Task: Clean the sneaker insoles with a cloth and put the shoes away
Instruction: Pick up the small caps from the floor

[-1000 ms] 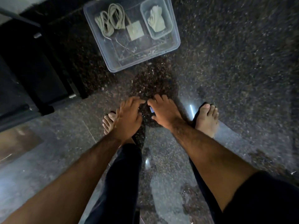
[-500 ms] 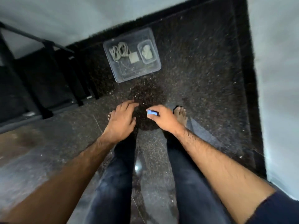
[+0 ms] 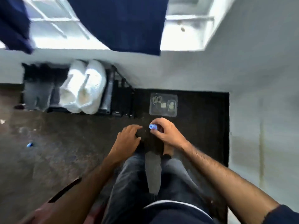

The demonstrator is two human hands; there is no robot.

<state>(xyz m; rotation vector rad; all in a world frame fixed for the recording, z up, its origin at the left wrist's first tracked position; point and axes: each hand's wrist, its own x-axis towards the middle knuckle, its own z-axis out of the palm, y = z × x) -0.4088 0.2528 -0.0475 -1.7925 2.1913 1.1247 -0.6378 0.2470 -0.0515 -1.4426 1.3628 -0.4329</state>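
Note:
Two white sneakers (image 3: 84,88) stand side by side on a dark shoe rack (image 3: 113,97) against the wall, heels toward me. A clear plastic box (image 3: 163,105) with laces and a pale cloth in it lies on the dark floor beyond my hands. My right hand (image 3: 166,133) pinches a small blue object (image 3: 152,126) between thumb and fingers. My left hand (image 3: 127,139) hovers beside it with relaxed fingers, holding nothing. Both hands hang over my legs, well away from the sneakers.
A white wall (image 3: 258,78) rises on the right, close to the dark floor patch. A dark blue cloth (image 3: 119,23) hangs before a bright window. A small blue item (image 3: 30,144) lies on the floor at left.
The view has risen and pulled back: the box looks smaller and farther, and the rack with the white sneakers, the window and the hanging cloth have come into view. The hands kept their pose.

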